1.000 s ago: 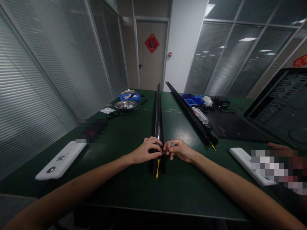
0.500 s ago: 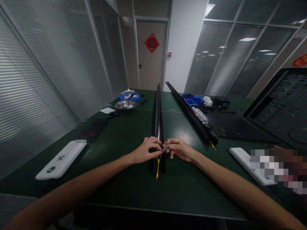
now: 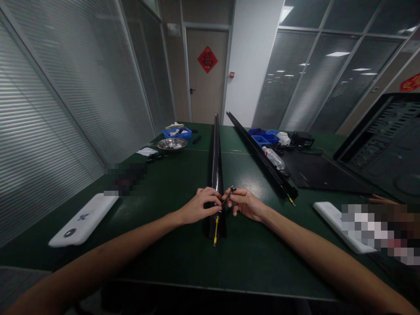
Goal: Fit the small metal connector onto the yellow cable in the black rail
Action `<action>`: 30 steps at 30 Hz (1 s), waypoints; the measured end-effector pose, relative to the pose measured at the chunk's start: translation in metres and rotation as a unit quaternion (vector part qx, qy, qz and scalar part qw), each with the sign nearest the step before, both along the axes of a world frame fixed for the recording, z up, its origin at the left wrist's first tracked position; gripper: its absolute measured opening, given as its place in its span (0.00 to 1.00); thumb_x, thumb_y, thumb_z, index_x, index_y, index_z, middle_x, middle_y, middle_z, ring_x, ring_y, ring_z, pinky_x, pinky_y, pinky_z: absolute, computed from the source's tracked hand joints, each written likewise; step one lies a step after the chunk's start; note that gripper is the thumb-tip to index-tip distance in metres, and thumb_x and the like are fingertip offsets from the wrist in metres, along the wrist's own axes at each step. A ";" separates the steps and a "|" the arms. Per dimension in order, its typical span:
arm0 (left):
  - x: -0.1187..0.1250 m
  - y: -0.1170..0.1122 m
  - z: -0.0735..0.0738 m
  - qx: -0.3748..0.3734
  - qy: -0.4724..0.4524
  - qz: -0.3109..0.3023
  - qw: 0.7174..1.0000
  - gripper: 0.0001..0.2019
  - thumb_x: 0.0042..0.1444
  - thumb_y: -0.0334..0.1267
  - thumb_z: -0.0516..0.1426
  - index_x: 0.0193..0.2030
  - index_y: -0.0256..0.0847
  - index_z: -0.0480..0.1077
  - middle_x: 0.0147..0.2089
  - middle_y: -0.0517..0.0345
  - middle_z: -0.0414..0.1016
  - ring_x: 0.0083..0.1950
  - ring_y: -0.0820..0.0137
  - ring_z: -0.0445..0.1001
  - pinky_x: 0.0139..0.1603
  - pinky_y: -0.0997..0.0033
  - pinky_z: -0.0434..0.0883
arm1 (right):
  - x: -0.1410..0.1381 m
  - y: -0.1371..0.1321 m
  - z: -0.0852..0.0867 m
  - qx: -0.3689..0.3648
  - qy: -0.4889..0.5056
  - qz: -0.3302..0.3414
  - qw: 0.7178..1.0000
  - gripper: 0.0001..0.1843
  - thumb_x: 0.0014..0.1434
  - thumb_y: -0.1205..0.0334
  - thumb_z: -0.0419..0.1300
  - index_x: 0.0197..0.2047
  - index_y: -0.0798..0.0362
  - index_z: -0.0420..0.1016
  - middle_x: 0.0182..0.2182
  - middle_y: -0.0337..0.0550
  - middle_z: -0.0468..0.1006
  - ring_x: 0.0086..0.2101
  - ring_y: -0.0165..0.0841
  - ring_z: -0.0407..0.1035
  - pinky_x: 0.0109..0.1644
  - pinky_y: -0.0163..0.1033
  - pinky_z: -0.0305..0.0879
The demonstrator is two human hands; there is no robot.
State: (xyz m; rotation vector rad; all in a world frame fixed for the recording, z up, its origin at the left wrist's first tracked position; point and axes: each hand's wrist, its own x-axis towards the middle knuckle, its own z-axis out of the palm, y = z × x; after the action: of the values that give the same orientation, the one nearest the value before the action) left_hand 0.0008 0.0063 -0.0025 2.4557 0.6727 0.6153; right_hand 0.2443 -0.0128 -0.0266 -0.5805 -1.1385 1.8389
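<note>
A long black rail (image 3: 215, 162) lies lengthwise on the table, pointing away from me. My left hand (image 3: 203, 204) bends over its near end, thumb and fingers closed about the rail, close to a fitting partly hidden beneath them. In my right hand (image 3: 246, 203) is a small metal wrench (image 3: 229, 196), pinched by thumb and fingers. The wrench tilts, its upper head standing above the fingers and its lower end at the rail by my left fingertips. A yellow wire (image 3: 215, 232) with a ring terminal sticks out of the rail's near end.
To the right lies a second black rail (image 3: 259, 151) with a yellow-green wire. Blue bins (image 3: 262, 139) and a plastic bottle (image 3: 274, 158) sit beyond it. A metal bowl (image 3: 172, 144) and blue basket (image 3: 177, 132) stand far left. White devices (image 3: 83, 218) flank me; another person's hand shows at right.
The wrench has turned in my right hand; its head now stands higher and more upright, and the right fingers have shifted slightly. My left hand stays at the rail.
</note>
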 end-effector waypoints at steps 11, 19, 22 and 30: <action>0.001 0.000 0.000 0.000 0.001 0.007 1.000 0.07 0.67 0.43 0.59 0.44 0.44 0.76 0.56 0.56 0.74 0.61 0.59 0.67 0.59 0.59 0.57 | -0.002 -0.001 0.003 -0.001 -0.006 -0.004 1.000 0.16 0.58 0.63 0.72 0.49 0.58 0.80 0.43 0.47 0.81 0.34 0.30 0.77 0.27 0.31 0.80; 0.001 -0.001 -0.001 0.013 0.001 0.009 1.000 0.06 0.66 0.42 0.59 0.43 0.44 0.75 0.57 0.56 0.74 0.61 0.59 0.67 0.60 0.60 0.58 | -0.002 0.000 0.000 0.009 -0.006 0.002 1.000 0.16 0.60 0.62 0.70 0.51 0.57 0.80 0.43 0.47 0.80 0.36 0.30 0.76 0.28 0.31 0.80; 0.000 -0.001 0.000 0.010 0.000 0.009 1.000 0.06 0.66 0.42 0.59 0.43 0.44 0.75 0.57 0.56 0.74 0.61 0.59 0.67 0.60 0.59 0.58 | -0.002 0.000 0.000 0.012 -0.008 0.006 1.000 0.16 0.61 0.61 0.70 0.51 0.56 0.80 0.44 0.47 0.79 0.36 0.30 0.75 0.28 0.31 0.80; 0.000 0.000 -0.001 -0.002 0.000 0.009 1.000 0.07 0.65 0.43 0.60 0.42 0.43 0.74 0.57 0.55 0.74 0.61 0.58 0.66 0.60 0.58 0.57 | -0.002 -0.001 0.000 0.022 -0.010 0.015 1.000 0.16 0.62 0.60 0.69 0.51 0.56 0.79 0.44 0.47 0.79 0.37 0.31 0.74 0.29 0.32 0.80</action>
State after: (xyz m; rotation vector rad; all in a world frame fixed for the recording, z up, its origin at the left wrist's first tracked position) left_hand 0.0004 0.0061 -0.0040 2.4486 0.6952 0.6214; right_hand 0.2427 -0.0136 -0.0263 -0.5594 -1.2034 1.8331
